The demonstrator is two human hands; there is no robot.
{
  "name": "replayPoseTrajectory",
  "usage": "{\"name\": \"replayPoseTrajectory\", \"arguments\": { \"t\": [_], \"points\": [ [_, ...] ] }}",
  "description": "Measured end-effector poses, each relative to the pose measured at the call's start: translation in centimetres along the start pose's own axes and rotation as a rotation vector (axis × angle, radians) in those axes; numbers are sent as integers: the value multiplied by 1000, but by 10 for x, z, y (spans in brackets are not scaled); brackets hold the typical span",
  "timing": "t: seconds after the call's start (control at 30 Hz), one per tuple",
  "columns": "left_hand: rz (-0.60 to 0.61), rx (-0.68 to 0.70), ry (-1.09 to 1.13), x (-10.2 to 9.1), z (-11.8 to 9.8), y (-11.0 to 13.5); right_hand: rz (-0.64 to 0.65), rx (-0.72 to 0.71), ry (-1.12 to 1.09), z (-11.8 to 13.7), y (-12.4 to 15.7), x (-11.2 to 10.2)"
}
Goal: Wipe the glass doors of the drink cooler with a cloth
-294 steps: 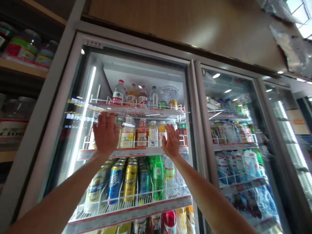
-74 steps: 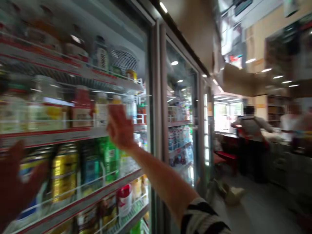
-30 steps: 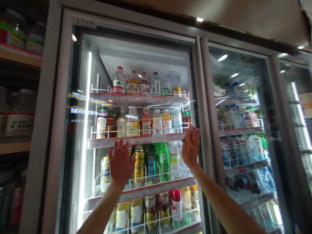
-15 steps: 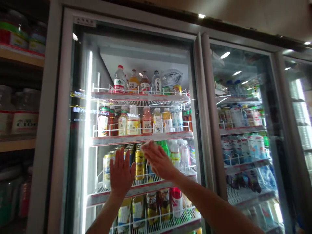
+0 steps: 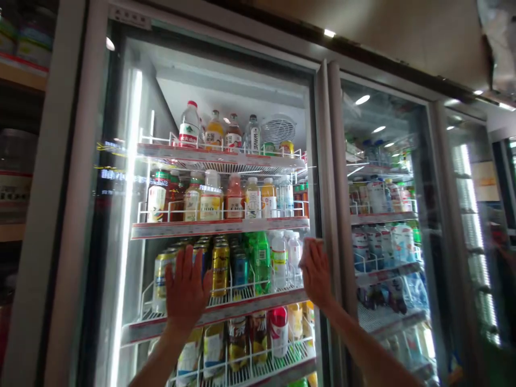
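My left hand [image 5: 186, 293] lies flat with its fingers spread against the glass door [image 5: 229, 64] of a drinks fridge, in front of the can shelf. Farther right, my right hand [image 5: 318, 277] presses a small pale cloth [image 5: 306, 251] to the glass, near the door's right frame. Most of the cloth is hidden under the fingers. Behind the glass stand gold cans [image 5: 220, 269], a green bottle [image 5: 261, 262] and clear bottles [image 5: 279, 258].
Wire-fronted shelves [image 5: 226, 227] hold several bottles of juice and tea. A second glass-door fridge [image 5: 381, 215] stands to the right, with another beyond it. At the left edge, a shelf [image 5: 20, 231] holds large bottles. Ceiling lights reflect in the glass.
My right hand has moved right with the cloth, from mid-door to near the right frame. The left hand stays flat on the glass. The view has shifted slightly right.
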State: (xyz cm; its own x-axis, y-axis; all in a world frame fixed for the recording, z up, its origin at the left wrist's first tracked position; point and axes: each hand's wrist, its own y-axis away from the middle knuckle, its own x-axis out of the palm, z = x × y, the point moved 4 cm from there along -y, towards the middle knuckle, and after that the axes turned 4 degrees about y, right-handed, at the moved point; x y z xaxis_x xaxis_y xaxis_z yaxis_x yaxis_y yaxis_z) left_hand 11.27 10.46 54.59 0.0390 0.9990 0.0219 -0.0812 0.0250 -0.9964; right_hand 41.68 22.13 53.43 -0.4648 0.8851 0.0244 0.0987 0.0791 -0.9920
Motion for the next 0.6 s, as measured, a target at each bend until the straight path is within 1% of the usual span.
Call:
{"name": "replayPoseTrajectory", "arguments": {
  "t": [0.1, 0.13, 0.17, 0.2, 0.3, 0.33, 0.37, 0.4, 0.43, 0.5, 0.53, 0.57, 0.6],
  "points": [
    [1, 7, 0, -1, 1, 1, -74, 91, 10, -14, -45, 4],
    [7, 9, -2, -3, 1, 3, -85, 107, 2, -16, -52, 5],
    [17, 9, -5, -4, 1, 6, -87, 114, -9, -15, -51, 4],
    [29, 11, -9, -7, 0, 12, -74, 117, -22, -13, -42, 3],
    [74, 36, -23, -14, -2, 33, 4, 79, -68, -2, 9, -3],
    [86, 49, -29, -16, -3, 41, 19, 47, -75, 1, 21, -4],
    [92, 63, -36, -17, -3, 48, 21, 32, -74, 3, 25, -4],
    [96, 73, -44, -18, -4, 53, 3, 36, -68, 3, 21, -3],
    [99, 77, -53, -18, -4, 57, -31, 55, -62, 5, 9, -1],
    [101, 71, -67, -18, -4, 61, -135, 117, -64, 14, -23, 3],
    [101, 65, -72, -17, -4, 61, -161, 113, -81, 25, -37, 5],
    [104, 61, -74, -17, -4, 60, -155, 87, -108, 38, -46, 8],
    [106, 58, -76, -17, -3, 60, -100, 25, -141, 55, -49, 10]
  ]
}}
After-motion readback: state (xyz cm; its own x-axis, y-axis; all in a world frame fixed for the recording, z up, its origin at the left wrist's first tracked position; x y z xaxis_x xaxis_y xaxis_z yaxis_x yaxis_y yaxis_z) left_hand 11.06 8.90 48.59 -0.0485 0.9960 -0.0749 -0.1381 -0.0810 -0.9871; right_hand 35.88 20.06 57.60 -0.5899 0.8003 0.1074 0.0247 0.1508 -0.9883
